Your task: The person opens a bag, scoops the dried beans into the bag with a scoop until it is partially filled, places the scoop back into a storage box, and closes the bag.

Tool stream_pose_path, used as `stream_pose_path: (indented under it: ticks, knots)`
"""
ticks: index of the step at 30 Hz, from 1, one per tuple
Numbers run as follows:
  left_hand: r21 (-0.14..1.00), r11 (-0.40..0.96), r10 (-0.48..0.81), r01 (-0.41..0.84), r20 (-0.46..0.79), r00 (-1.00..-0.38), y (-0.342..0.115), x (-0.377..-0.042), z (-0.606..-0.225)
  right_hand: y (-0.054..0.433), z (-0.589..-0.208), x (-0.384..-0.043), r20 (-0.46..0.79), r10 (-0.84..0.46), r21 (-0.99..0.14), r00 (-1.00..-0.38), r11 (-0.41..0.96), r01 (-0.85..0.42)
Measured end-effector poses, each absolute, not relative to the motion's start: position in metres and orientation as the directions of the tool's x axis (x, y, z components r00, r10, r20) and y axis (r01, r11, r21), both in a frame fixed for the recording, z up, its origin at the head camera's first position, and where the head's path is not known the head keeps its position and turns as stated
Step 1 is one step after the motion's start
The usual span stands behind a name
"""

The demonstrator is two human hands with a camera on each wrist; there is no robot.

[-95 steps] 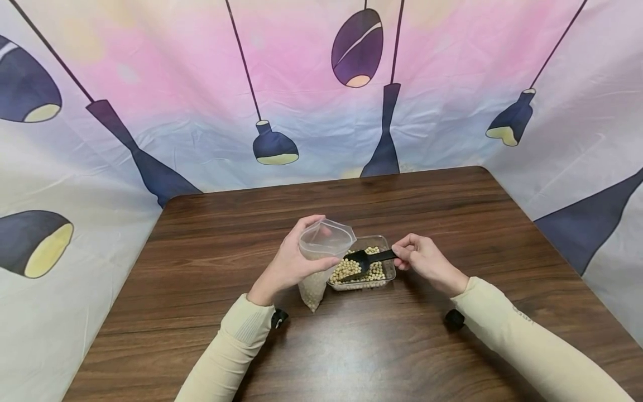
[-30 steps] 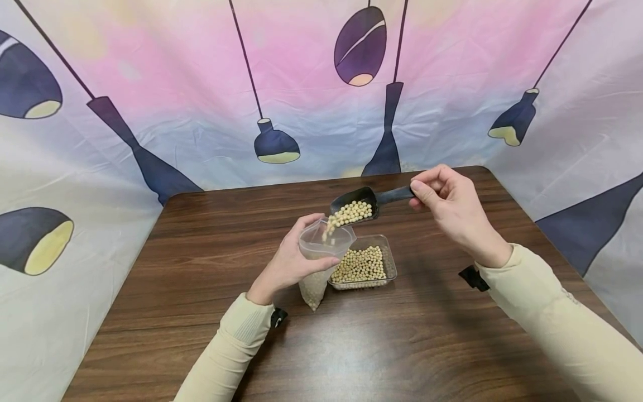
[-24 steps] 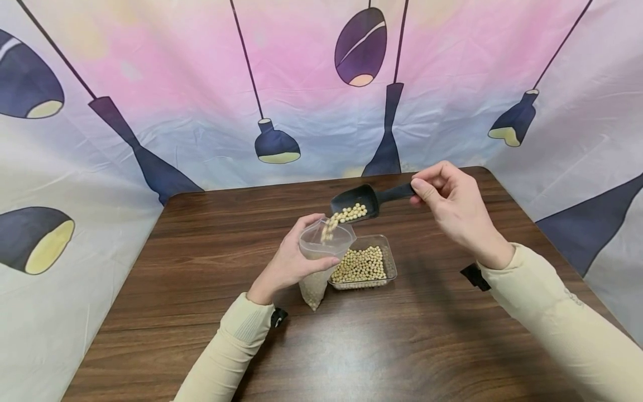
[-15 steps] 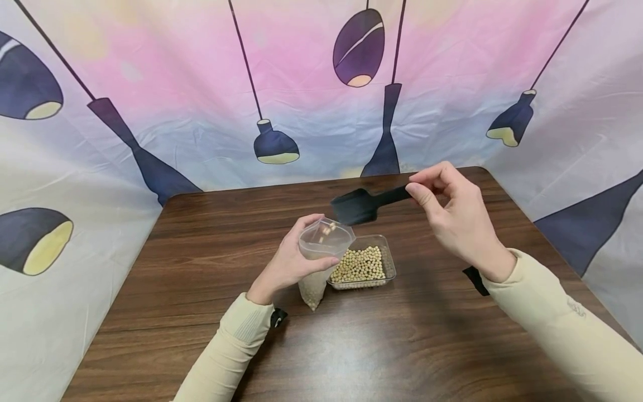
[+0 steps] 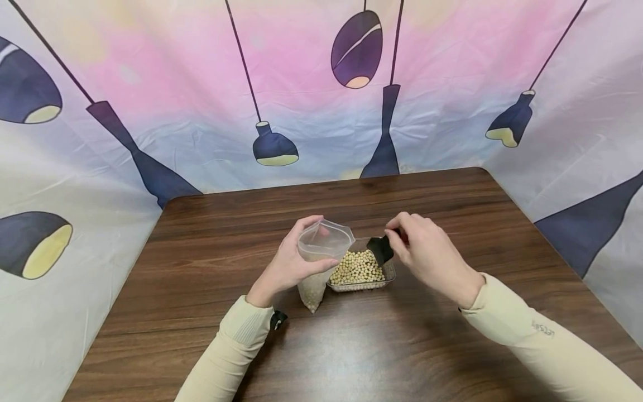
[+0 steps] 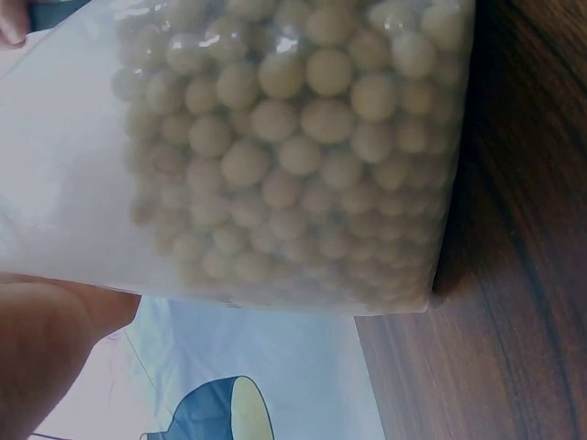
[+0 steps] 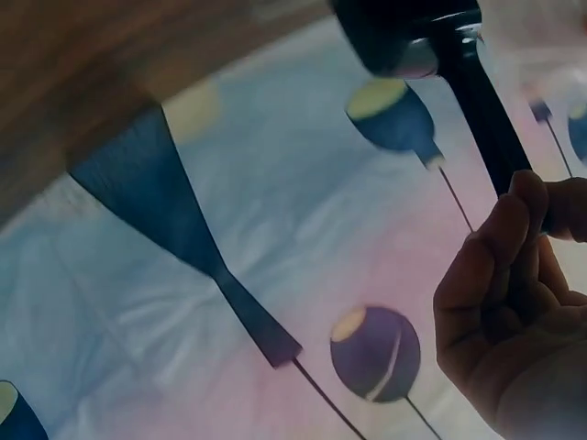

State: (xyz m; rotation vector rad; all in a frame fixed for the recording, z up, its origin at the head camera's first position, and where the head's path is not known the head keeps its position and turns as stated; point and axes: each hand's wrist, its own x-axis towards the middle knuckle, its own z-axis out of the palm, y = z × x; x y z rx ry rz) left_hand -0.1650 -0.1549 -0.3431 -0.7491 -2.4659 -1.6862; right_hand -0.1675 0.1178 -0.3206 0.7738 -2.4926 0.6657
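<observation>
1. Bag [image 5: 313,287], clear, beads below your left hand [image 5: 291,258], whose fingers and thumb curl round it.
2. Scoop [image 5: 380,250], black, handle pinched in your right hand [image 5: 427,254].
3. Tray [image 5: 390,274], holding beads [image 5: 355,269], between both hands' fingers.

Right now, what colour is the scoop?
Black; the scoop shows best in the right wrist view.

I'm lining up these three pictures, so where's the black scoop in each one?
Head: the black scoop is right of centre, overlapping the clear tray, held by the right hand.
Left wrist: perhaps the dark sliver at the top left edge; too cropped to be sure.
Right wrist: top, right of centre, its handle slanting down to the fingers.
Shared landmark: the brown tabletop.
</observation>
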Motion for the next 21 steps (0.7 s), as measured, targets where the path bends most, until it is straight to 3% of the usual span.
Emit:
stream_pose_path:
  ticks: [5,11,21]
  knots:
    - [0.859,0.284,0.353,0.425,0.318,-0.880,-0.154,-0.166,-0.344,0.117,-0.332,-0.172,0.467,-0.398,-0.334,-0.790,0.748,-0.574]
    - [0.862,0.281,0.351,0.421,0.316,-0.882,-0.152,-0.166,-0.341,0.122,-0.336,-0.179,0.303,-0.313,-0.531,-0.900,0.729,-0.432]
    - [0.871,0.266,0.354,0.413,0.310,-0.882,-0.150,-0.167,-0.343,0.133,-0.373,-0.198,0.059,-0.221,-0.797,-0.974,0.577,-0.179]
